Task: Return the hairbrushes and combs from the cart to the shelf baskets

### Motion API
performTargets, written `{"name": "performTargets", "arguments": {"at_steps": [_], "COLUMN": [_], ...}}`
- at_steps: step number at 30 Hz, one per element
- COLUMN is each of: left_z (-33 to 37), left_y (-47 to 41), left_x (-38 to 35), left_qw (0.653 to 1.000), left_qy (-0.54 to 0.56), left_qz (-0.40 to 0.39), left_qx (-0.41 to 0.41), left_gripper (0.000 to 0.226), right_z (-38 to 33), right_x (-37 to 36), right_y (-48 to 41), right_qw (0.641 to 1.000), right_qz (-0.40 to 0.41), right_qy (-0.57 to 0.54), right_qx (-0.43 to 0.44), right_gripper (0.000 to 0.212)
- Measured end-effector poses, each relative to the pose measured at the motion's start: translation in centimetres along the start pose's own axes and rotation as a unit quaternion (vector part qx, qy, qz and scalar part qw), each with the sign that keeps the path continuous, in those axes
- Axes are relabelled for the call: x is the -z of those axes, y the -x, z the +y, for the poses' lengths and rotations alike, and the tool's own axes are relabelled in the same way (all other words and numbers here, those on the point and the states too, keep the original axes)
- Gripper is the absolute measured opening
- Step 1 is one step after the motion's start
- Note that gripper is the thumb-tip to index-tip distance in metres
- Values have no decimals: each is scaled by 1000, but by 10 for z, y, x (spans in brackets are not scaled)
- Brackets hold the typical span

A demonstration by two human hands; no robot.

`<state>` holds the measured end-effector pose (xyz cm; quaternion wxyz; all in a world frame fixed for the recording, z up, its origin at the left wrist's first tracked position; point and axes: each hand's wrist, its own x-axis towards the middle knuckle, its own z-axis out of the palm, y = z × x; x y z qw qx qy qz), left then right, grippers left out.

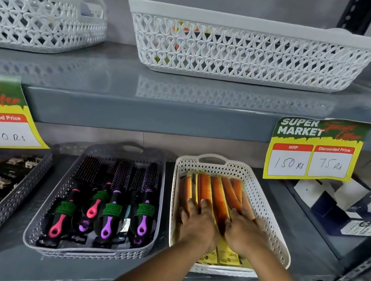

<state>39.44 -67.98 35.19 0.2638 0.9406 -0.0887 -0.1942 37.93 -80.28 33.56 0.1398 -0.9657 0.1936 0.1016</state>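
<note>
Pressing flat on the combs (222, 195), both my hands are spread and released, palms down, fingers stretched forward rather than curled round anything. My left hand (198, 222) rests on the packets toward the near left of the pile; my right hand (243, 230) lies just beside it, fingertips touching the orange teeth. Under my palms the combs sit in their yellow card sleeves, lined up lengthwise inside the white basket (270, 217).

Just left of my left hand stands the grey basket (57, 197), where the hairbrushes (112, 201) lie side by side, handles toward me, pink and purple. Above my fingers runs the upper shelf (159, 114) with a price card (313, 150) hanging off to the right.

I judge I am at the settling step: the combs are already in their basket and I am squaring them. The cart is out of view, so I cannot tell whether more stock waits there. The next move calls for lifting both hands clear without dragging a packet askew.
</note>
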Motion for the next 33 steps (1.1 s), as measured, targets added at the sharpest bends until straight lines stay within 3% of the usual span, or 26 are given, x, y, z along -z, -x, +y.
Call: {"name": "performTargets", "arguments": {"at_steps": [4,7,11,13,16,23,27,29,31,33], "left_z": [0,-3,-13,-18,-20,-17,-16,-16,-20,-26], "left_y": [-3,-3,-2,-2,-4,1,6,10,22,41], "left_x": [1,-1,4,8,9,8,13,17,23,28], "left_qw": [1000,1000,987,980,988,992,990,985,972,956], "left_qy": [24,20,-76,-117,-123,-113,-101,-92,-65,-17], "left_qz": [9,18,125,134,71,38,69,104,162,204], "left_qx": [17,5,-68,-86,-67,-45,-63,-100,-157,-212], "left_gripper": [76,72,63,61,59,64,62,60,72,86], "right_z": [-2,-1,14,21,22,23,19,11,1,-10], "right_x": [-2,0,14,16,8,1,7,11,13,12], "right_y": [5,11,23,25,25,19,31,43,60,79], "right_qw": [999,998,990,991,998,999,992,979,956,924], "right_qz": [40,51,139,115,18,7,118,189,247,283], "right_qy": [1,-31,-11,18,-14,-23,-18,-6,-43,-143], "right_qx": [6,13,36,60,62,35,33,78,153,214], "right_gripper": [43,43,54,61,62,60,60,65,79,74]}}
